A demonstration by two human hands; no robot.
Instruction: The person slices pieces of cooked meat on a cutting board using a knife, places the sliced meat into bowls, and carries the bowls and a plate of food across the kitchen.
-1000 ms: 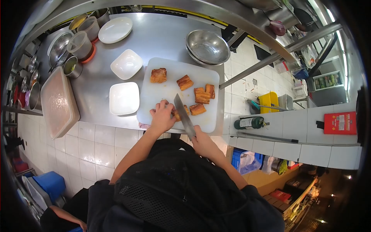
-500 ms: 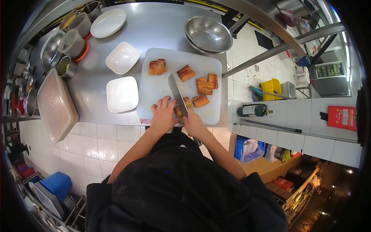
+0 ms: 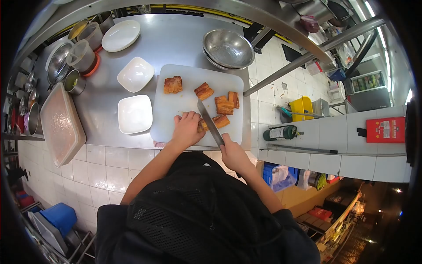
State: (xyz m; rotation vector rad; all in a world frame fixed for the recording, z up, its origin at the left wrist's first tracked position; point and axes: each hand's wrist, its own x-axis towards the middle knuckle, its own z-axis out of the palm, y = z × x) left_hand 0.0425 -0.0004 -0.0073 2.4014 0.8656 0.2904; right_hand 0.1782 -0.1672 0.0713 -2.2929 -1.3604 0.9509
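Observation:
On the white cutting board (image 3: 173,105) lie several browned slabs of meat that look like roasted pork belly, such as one at the far left (image 3: 173,85) and one at the upper middle (image 3: 203,90). My right hand (image 3: 234,153) is closed around the handle of a kitchen knife (image 3: 211,123). Its blade points away and to the left across the board. Left of the blade, my left hand (image 3: 187,128) has curled fingers on a pork piece (image 3: 202,125), which they partly hide. Another piece (image 3: 221,120) lies just right of the blade.
Two white bowls (image 3: 135,115) stand left of the board, with a white plate (image 3: 121,36) behind them. Metal bowls (image 3: 228,47) sit at the back right. A lidded tub (image 3: 64,127) and several containers line the left side. A metal post (image 3: 281,72) rises at the right.
The knife and my right hand have shifted to the right and slightly toward me. My left hand stays on the pork piece. The whole view has tilted a little.

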